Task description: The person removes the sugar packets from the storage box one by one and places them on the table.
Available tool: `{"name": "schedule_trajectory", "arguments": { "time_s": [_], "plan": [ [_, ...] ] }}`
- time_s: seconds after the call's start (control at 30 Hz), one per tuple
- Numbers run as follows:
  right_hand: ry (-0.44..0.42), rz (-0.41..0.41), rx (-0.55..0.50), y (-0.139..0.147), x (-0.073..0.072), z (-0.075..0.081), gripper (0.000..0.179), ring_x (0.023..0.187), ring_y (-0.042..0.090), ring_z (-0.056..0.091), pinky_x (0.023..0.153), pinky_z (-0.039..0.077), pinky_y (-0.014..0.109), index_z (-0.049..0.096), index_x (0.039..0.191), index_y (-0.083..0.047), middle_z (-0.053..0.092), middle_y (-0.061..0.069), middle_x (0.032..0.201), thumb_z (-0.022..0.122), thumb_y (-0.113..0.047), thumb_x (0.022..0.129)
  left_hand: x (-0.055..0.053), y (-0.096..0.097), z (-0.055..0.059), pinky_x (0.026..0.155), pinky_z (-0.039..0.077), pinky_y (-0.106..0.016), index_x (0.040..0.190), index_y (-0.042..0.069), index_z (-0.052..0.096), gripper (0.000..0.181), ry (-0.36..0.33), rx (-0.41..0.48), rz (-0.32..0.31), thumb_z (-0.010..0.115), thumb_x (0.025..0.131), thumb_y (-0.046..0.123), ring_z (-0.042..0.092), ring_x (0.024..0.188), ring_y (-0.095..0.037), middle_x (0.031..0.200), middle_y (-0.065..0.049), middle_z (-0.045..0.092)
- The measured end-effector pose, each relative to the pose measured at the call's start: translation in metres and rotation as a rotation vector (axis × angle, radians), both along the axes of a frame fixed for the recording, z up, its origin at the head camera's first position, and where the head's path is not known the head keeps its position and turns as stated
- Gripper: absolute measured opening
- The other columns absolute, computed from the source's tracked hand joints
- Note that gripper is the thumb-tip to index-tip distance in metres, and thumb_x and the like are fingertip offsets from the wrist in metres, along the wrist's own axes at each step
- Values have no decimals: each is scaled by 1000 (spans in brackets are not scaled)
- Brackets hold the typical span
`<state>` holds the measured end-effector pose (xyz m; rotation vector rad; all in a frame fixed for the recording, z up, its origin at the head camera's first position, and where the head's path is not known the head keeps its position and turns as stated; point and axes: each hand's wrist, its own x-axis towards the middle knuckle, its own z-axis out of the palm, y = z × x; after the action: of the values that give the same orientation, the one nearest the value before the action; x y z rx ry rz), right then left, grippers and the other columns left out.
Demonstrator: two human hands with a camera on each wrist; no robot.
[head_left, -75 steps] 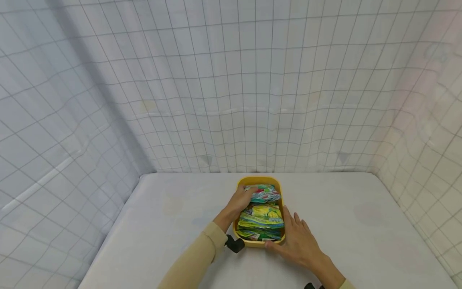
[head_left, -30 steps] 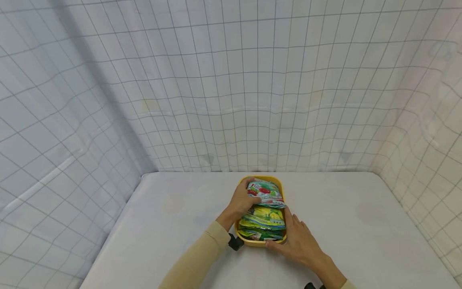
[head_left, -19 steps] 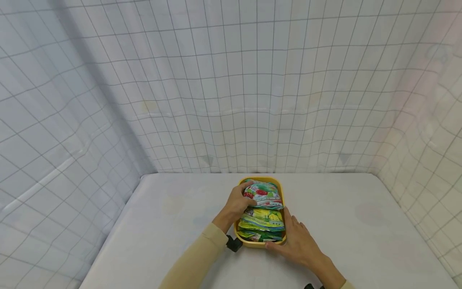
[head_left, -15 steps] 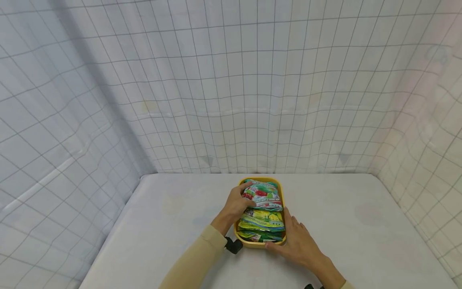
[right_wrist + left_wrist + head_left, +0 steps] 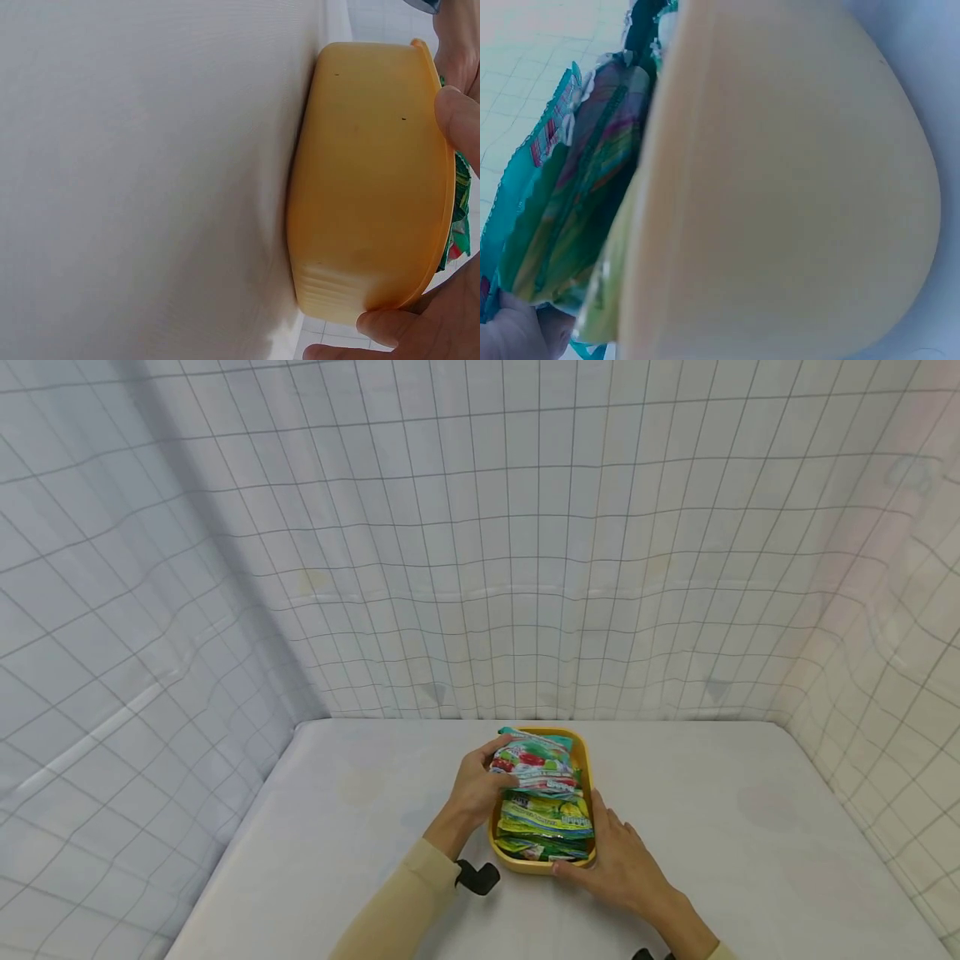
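A: Where is the teal-and-red packet (image 5: 536, 764)?

B: At the far part of the yellow tub (image 5: 542, 867), above its mouth and tilted, its left edge overlapping the tub's left rim. The left hand (image 5: 474, 783) pinches it by that edge, thumb over the printed face, other fingertips mostly hidden behind it.

A: Why by the edge?

B: Probably because the wrapper is soft and thin there — a side pinch also leaves the print in sight and the rest of the packet free of the tub wall.

A: And the yellow-green packets (image 5: 546, 817)?

B: They lie overlapped in the near half (how many cannot be told), kept together, it seems, by the tub's walls.

A: What is the right hand (image 5: 622, 868) doing?

B: It holds no packet. Its thumb rests at the near rim and its fingers extend along the right side, spread around the corner — presumably to steady a light tub while the other hand works.

A: What is around them?

B: The tub sits upright on the white bench (image 5: 360, 843), within reach of both hands. Behind rises a grid-patterned cloth (image 5: 525, 543).
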<state>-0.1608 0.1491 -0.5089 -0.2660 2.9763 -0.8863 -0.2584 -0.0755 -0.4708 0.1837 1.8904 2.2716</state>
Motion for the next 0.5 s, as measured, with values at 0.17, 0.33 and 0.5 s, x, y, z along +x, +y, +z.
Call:
{"name": "schedule_trajectory", "arguments": {
  "time_s": [0.17,0.33,0.5],
  "plan": [
    [11,-1,2,0,0,-1,133,139,41,43,115,27,62,11,161,5,42,28,152,68,-80,76,2,-6,3,90,56,-31,155,-2,38,80,8,111,3,56,81,-29,46,135,-39,162,-22,25],
    [-1,-5,5,0,-1,-2,133,140,42,42,115,27,61,10,161,5,41,29,153,67,-81,76,3,-13,7,92,54,-29,155,-3,36,82,21,197,17,54,80,-31,40,140,-39,164,-21,23],
    [2,-4,1,0,-1,-1,133,139,42,42,114,28,61,10,161,5,41,29,153,67,-81,76,5,-21,7,92,54,-29,155,-2,36,81,40,225,33,53,82,-30,41,140,-37,161,-23,28]
  ]
}}
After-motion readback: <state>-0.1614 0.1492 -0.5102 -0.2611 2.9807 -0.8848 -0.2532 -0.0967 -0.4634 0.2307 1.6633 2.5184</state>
